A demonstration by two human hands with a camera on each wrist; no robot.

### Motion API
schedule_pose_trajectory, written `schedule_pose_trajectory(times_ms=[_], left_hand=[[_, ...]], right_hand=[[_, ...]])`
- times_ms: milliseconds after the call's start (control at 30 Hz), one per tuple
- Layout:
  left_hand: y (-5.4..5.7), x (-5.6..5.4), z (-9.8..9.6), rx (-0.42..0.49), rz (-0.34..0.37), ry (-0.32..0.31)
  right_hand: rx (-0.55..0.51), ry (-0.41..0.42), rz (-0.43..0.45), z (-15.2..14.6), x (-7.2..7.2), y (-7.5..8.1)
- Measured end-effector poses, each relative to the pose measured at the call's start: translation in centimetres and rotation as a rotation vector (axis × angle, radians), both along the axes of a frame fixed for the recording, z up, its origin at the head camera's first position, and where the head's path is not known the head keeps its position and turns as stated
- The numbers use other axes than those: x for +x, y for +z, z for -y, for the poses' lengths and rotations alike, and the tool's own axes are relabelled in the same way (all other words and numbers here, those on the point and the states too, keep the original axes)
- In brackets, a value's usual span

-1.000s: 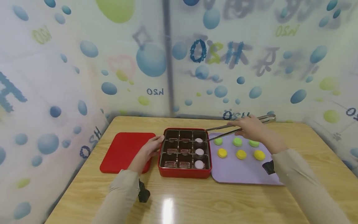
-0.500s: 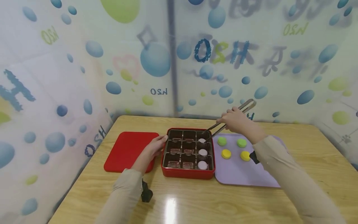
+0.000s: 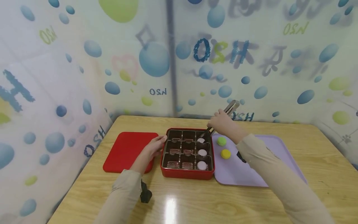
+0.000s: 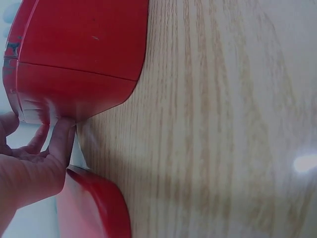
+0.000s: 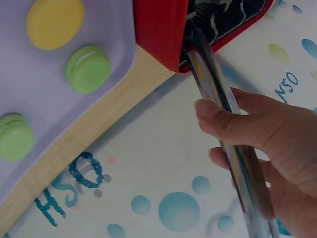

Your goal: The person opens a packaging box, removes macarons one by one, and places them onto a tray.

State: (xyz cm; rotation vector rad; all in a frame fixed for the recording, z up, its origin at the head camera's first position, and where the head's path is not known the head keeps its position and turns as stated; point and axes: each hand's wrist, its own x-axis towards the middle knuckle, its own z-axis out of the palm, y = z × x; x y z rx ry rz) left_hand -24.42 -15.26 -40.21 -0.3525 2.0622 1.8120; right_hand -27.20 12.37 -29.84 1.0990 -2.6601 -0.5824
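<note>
A red box with a dark nine-part insert stands in the middle of the table. Its right column holds three pale lilac macarons, one per compartment. My left hand rests at the box's left side, fingertips pressing the wall near the rim. My right hand grips metal tongs between thumb and fingers. The tongs slant down into the back right compartment, their tips beside the rear macaron. In the right wrist view the tips are partly hidden by the box wall.
A lilac tray sits against the box's right side, bearing green macarons and yellow macarons; my right arm hides some of it. To the left lies a red lid. A patterned wall rises behind the table.
My right hand has swung left toward the box, and the tongs have gone from spread and low to closed together and steeper over the back right compartment. My left hand stays at the box.
</note>
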Motion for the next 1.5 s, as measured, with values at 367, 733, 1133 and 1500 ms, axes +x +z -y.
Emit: schedule_pose_trajectory(times_ms=[367,733,1133,1500], left_hand=[[0.0,-0.1,-0.1,-0.016,-0.016,-0.010],[-0.1,0.0,-0.2,-0.016,-0.013,-0.005],[-0.3,0.2,-0.3,0.007,-0.022,-0.010],[-0.4,0.1,-0.1,0.012,-0.014,-0.010]], right_hand=[[0.045,0.019,-0.056,-2.3,0.7,-0.7],[-0.105,-0.007,-0.044,-5.2,1.6,0.4],[-0.150,-0.064,0.015,-8.0,3.4,1.5],[-0.143,-0.076,0.101,-10.1,5.8,2.2]])
